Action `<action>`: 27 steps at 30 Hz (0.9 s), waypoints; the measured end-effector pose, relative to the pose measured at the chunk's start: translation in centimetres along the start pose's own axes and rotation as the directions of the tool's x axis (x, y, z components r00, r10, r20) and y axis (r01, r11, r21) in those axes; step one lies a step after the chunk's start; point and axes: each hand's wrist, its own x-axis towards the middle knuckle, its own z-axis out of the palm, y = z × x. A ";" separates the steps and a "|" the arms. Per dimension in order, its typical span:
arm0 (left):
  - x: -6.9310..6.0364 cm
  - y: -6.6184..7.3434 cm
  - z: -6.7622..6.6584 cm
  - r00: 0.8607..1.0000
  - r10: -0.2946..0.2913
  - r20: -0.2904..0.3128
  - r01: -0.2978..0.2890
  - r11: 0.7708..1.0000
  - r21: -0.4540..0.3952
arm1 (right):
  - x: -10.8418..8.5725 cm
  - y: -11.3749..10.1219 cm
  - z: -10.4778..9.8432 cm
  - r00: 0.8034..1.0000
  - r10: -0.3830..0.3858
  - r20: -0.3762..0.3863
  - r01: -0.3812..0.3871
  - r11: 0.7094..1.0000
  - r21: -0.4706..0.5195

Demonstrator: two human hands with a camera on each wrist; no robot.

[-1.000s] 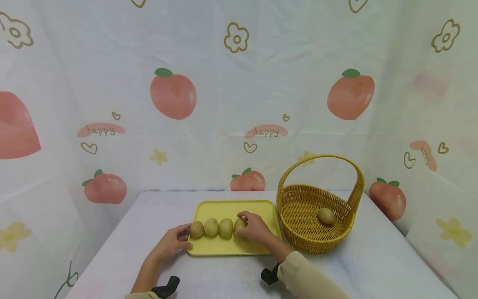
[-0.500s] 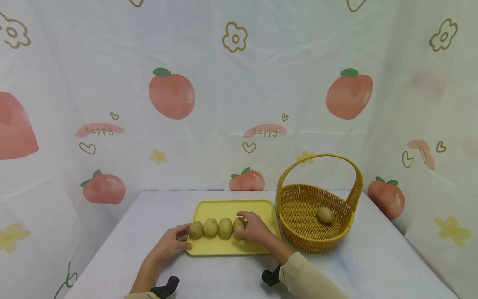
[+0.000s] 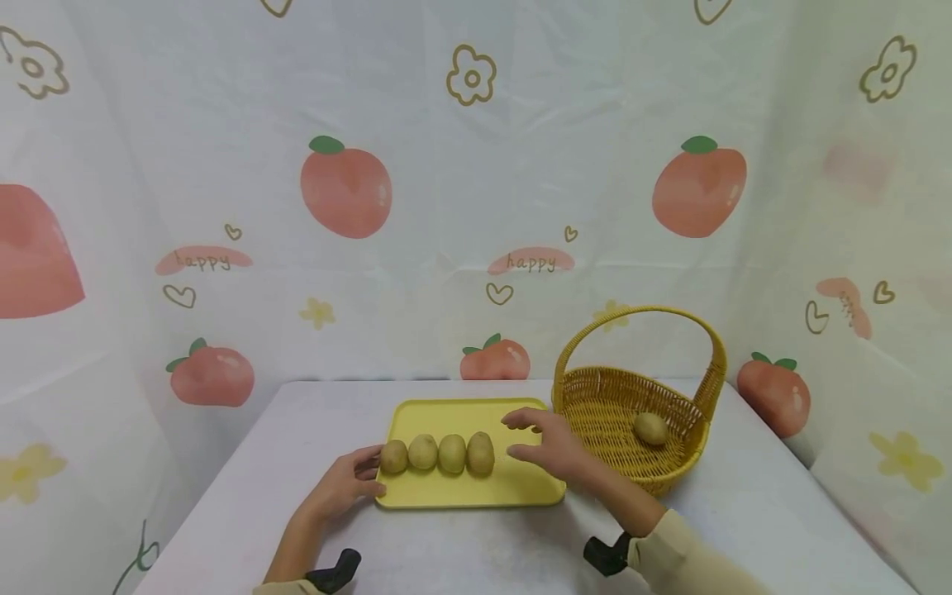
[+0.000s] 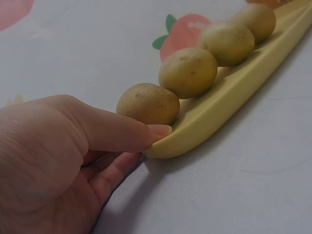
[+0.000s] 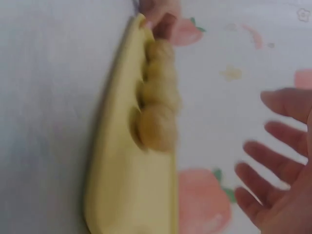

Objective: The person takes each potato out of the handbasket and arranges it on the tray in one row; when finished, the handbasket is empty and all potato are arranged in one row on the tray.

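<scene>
Several potatoes (image 3: 452,454) stand in a row across the yellow tray (image 3: 476,500), side by side. At the tray's left edge my left hand (image 3: 344,486) grips the rim. The left wrist view shows its thumb (image 4: 129,135) over the rim, close to the nearest potato (image 4: 148,104), with the other fingers at the outer side and partly hidden. My right hand (image 3: 554,445) hovers over the tray's right part, apart from the row's last potato (image 3: 480,454). Its fingers (image 5: 273,158) are spread and hold nothing.
A woven basket (image 3: 595,426) with a tall arched handle stands right of the tray, one potato (image 3: 650,429) inside. My right forearm crosses in front of its near side. A printed curtain (image 3: 424,314) hangs behind the white table (image 3: 327,413).
My right hand has let go of the rightmost potato and moved right, toward the basket. That potato stays at the row's end. The left hand keeps its place at the tray.
</scene>
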 end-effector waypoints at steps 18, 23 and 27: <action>0.0 -0.1 0.0 0.999 -0.019 -0.027 0.019 1.000 0.010 | -0.4 4.5 -13.3 0.945 0.178 0.274 -0.188 0.982 0.011; 0.0 0.0 0.0 1.000 -0.016 -0.022 0.016 1.000 0.010 | -0.6 6.8 -14.5 0.921 0.312 0.233 -0.338 0.938 0.078; 0.0 0.0 0.1 1.000 -0.009 -0.016 0.009 1.000 0.005 | -0.9 8.5 -15.0 0.901 0.388 0.192 -0.407 0.910 0.071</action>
